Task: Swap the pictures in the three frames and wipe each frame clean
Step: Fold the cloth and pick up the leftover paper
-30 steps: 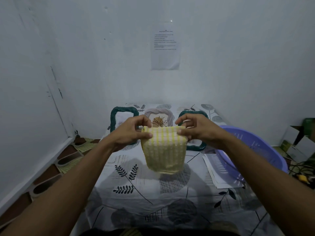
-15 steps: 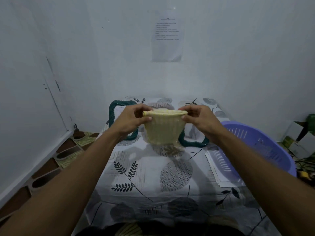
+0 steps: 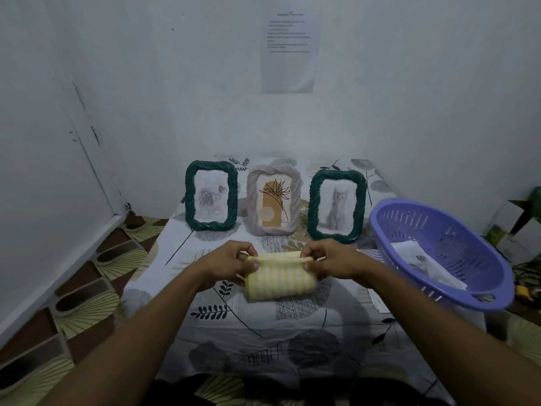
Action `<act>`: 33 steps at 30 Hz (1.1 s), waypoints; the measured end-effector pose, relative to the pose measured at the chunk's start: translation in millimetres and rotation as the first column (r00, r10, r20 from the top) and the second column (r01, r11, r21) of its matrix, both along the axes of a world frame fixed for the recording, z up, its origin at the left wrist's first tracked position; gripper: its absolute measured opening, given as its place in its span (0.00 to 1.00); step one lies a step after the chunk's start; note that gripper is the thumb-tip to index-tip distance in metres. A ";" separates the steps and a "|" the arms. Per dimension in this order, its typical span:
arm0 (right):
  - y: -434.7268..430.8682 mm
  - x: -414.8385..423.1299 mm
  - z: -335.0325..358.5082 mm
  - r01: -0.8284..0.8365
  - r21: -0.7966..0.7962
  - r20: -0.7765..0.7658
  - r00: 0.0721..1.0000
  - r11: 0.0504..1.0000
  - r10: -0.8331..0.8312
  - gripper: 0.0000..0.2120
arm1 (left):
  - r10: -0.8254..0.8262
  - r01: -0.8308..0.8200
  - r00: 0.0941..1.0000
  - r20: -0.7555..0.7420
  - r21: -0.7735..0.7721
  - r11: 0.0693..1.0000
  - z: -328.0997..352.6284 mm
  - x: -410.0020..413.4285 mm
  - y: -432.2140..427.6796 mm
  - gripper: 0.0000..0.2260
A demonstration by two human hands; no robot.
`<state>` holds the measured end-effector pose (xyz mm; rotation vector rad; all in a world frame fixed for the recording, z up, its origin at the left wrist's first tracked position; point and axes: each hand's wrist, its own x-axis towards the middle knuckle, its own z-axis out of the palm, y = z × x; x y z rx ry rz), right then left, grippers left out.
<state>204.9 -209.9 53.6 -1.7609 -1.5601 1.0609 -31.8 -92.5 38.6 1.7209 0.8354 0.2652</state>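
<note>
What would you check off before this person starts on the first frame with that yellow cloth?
1. Cloth in hand: ok. The left hand and right hand pinch the top edge of the yellow cloth.
2. Cloth folded into a pad: ok.
3. Frames upright and apart: ok. The left frame, middle frame and right frame all stand on the table.
4. A picture in each frame: ok. They show roses, a plant and a cat.
5. Spare pictures ready: cannot tell. Papers lie in the basket, but how many is unclear.
6. Dust on the frames: cannot tell.
</note>
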 end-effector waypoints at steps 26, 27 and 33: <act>23.5 -20.3 -88.7 0.029 0.249 0.697 0.688 0.968 -0.200 0.25 | 0.122 0.124 0.970 -0.211 0.856 0.502 -82.5 27.4 6.9 0.26; 23.3 -19.7 -90.9 0.035 0.223 0.710 0.679 0.974 -0.187 0.25 | 0.133 0.151 0.959 -0.249 0.850 0.504 -82.8 27.3 7.5 0.26; 18.6 -22.9 -79.8 0.130 0.216 0.717 0.652 0.968 -0.248 0.23 | 0.113 0.236 0.928 -0.355 0.796 0.558 -59.9 39.5 14.9 0.22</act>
